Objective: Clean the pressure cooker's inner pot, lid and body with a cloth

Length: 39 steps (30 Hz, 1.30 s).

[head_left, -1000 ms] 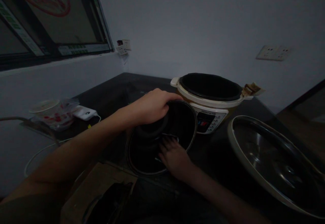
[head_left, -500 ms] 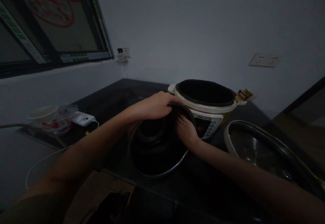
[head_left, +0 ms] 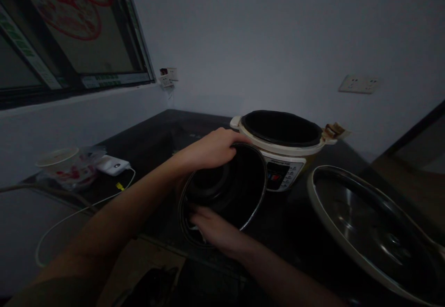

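Wiping seems to be underway: the left hand [head_left: 218, 148] grips the far edge of the tilted pot [head_left: 241, 188], near-left of the cooker [head_left: 287, 165], the right hand [head_left: 215, 228] holds a pale cloth [head_left: 193, 227] inside, and the next stroke would need a steady tilt.

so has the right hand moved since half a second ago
Yes: against the round white-rimmed electric cooker, the bare right hand has moved down and left, away from it, inside the round black pot.
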Available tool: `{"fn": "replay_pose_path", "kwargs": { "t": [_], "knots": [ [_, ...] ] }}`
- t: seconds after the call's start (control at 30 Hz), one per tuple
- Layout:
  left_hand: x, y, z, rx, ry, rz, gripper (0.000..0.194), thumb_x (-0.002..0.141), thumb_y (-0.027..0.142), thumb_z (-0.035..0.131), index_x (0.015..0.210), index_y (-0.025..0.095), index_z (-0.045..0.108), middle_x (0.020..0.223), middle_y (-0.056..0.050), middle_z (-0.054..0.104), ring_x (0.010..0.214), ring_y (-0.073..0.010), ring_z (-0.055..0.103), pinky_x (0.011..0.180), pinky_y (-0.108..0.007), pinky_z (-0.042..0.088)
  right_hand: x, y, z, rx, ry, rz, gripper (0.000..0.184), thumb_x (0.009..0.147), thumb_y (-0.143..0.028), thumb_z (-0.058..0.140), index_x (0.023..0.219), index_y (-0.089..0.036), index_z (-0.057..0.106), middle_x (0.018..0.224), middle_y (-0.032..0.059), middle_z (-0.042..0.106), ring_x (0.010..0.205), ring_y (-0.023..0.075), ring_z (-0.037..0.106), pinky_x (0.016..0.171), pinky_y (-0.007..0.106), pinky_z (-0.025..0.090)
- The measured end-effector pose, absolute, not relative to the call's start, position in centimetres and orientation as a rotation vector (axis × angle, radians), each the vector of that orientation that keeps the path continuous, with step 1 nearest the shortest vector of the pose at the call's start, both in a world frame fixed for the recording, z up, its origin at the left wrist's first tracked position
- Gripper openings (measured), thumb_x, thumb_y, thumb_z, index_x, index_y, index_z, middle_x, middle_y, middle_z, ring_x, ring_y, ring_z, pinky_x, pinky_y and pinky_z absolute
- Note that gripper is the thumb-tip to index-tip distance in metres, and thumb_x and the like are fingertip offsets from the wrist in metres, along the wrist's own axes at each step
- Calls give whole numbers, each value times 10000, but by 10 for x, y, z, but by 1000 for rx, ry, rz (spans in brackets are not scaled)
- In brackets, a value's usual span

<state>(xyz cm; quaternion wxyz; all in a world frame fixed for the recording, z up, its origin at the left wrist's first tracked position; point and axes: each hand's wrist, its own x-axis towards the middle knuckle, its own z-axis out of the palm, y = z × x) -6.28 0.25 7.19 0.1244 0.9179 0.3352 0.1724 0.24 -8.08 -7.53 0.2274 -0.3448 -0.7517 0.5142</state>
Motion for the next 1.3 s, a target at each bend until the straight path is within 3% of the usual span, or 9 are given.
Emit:
{"fn": "replay_pose_path", "kwargs": {
  "t": [0.07, 0.17, 0.3, 0.47, 0.6, 0.8, 1.0, 1.13, 1.3],
  "knots": [
    [-62, 0, 71, 2684, 1043, 500, 586, 738, -26, 420, 1224, 214, 643, 1206, -30, 694, 1108, -175, 643, 1002, -305, 457, 11, -84, -70, -903, -1856, 1658, 535, 900, -173, 346, 1428, -120, 417, 1459, 88, 464, 1332, 161, 447, 1116, 320, 319],
    [-61, -4, 71, 2697, 1099, 470, 587, 746, -19, 423, 1240, 221, 631, 1191, -45, 699, 1076, -193, 660, 975, -332, 480, 42, -86, -73, -927, -2148, 1598, 546, 859, -158, 410, 1398, -99, 463, 1463, 133, 446, 1348, 219, 428, 1142, 395, 281],
    [-60, -4, 72, 2717, 1061, 433, 585, 747, -15, 428, 1244, 222, 626, 1196, -48, 697, 1069, -199, 663, 965, -333, 485, 88, -80, -85, -1160, -2721, 923, 607, 847, -161, 475, 1431, -26, 379, 1504, 217, 336, 1425, 270, 277, 1177, 469, 189],
    [-60, -3, 71, 2727, 1000, 439, 565, 758, 7, 436, 1231, 240, 637, 1213, -32, 689, 1104, -196, 646, 983, -325, 469, 118, -43, -80, -1322, -2891, -176, 479, 844, -94, 484, 1291, 73, 521, 1384, 277, 474, 1365, 327, 383, 1181, 488, 214],
    [-60, -2, 70, 2739, 963, 447, 560, 753, 2, 440, 1232, 218, 634, 1225, -42, 684, 1140, -182, 625, 1012, -322, 441, 123, -12, -48, -1142, -2808, -551, 482, 840, 24, 328, 1265, 45, 553, 1350, 207, 545, 1367, 248, 394, 1197, 418, 218],
    [-59, -7, 72, 2719, 1014, 427, 550, 758, -2, 438, 1223, 207, 642, 1211, -44, 691, 1124, -178, 636, 1000, -307, 450, 124, -2, -30, -1011, -2873, -470, 562, 819, 43, 268, 1312, -29, 528, 1389, 115, 537, 1409, 189, 312, 1201, 395, 217],
    [-58, -4, 73, 2718, 1016, 424, 573, 751, -1, 431, 1233, 226, 641, 1226, -19, 684, 1140, -176, 626, 1019, -298, 437, 125, -24, -82, -1274, -2836, -482, 481, 855, -94, 465, 1304, 72, 505, 1409, 252, 461, 1382, 319, 355, 1193, 457, 202],
    [-58, -5, 74, 2682, 1031, 431, 580, 749, 1, 421, 1242, 217, 638, 1219, -21, 687, 1127, -189, 633, 1002, -307, 457, 94, -65, -107, -1377, -2723, 17, 463, 884, -186, 494, 1306, -2, 543, 1397, 232, 482, 1355, 322, 404, 1154, 505, 273],
    [-63, -7, 75, 2645, 1016, 455, 569, 746, 6, 420, 1218, 225, 652, 1212, 2, 691, 1124, -174, 633, 1000, -281, 456, 36, -115, -102, -1110, -2316, 777, 454, 936, -182, 395, 1377, -141, 492, 1431, 82, 504, 1338, 169, 443, 1129, 332, 340]
  ]
}}
